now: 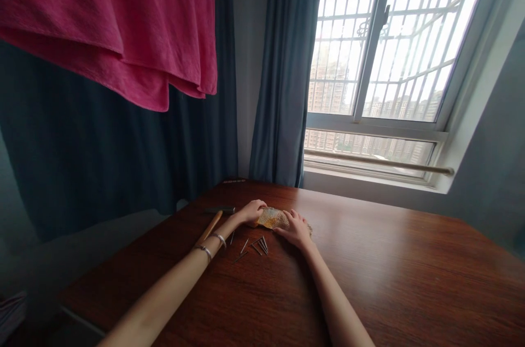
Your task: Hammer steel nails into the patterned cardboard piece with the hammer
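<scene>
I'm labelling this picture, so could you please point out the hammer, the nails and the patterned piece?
Hammer [211,226], head camera: its wooden handle.
Nails [263,246], head camera: one nail's shank.
Patterned piece [272,219], head camera: its mottled upper surface.

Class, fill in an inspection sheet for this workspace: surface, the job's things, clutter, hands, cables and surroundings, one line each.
Surface: brown wood-grain table, glossy, with a pale reflection.
Job's things: yellowish textured piece; hammer to its left; several loose nails on its near side.
Clutter: small pale row at the far corner, too small to identify.
Hands: left hand at the piece's left end, right hand on its right part; grip unclear.
Cables: nothing seen.
Surroundings: blue curtains, barred window, hanging pink cloth.
</scene>
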Tool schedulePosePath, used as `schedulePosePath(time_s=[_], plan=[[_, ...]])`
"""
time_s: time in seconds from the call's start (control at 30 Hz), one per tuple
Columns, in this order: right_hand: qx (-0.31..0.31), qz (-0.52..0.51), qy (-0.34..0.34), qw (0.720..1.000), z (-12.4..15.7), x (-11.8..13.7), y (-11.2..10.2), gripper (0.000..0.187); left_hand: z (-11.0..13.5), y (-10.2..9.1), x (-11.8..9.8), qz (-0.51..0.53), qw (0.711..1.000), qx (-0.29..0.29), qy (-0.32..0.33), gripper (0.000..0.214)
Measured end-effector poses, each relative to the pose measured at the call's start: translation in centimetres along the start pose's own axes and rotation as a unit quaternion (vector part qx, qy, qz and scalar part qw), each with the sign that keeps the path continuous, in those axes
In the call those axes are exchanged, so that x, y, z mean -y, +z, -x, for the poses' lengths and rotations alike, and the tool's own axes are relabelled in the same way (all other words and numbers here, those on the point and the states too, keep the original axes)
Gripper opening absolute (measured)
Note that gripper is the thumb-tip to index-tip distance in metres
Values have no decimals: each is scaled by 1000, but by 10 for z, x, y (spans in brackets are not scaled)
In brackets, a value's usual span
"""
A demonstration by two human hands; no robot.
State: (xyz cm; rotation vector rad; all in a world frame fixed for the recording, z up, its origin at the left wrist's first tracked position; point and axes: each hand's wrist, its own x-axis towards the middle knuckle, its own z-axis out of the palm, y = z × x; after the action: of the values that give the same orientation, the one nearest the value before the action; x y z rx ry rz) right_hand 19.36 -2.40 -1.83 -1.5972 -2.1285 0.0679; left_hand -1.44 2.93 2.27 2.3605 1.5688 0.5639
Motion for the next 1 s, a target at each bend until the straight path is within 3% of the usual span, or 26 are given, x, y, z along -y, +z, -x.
schedulePosePath(time_s=[0.13,0.37,0.47,0.73,1.0], plan=[[-7,0,-7,1000,-1,-2,4,71,-21,4,4,-8,998,52,31,33],[-32,-8,-32,999,-3,-4,9,72,-49,5,3,-31,996,84,24,31],[-28,-2,-39,999,-4,-4,9,71,-52,5,1,-28,995,98,6,29],[-20,7,-39,999,-7,0,9,69,-53,22,17,-1,998,63,-30,33],[30,19,-29,999,-9,7,5,62,-60,15,19,-12,992,108,-56,20]])
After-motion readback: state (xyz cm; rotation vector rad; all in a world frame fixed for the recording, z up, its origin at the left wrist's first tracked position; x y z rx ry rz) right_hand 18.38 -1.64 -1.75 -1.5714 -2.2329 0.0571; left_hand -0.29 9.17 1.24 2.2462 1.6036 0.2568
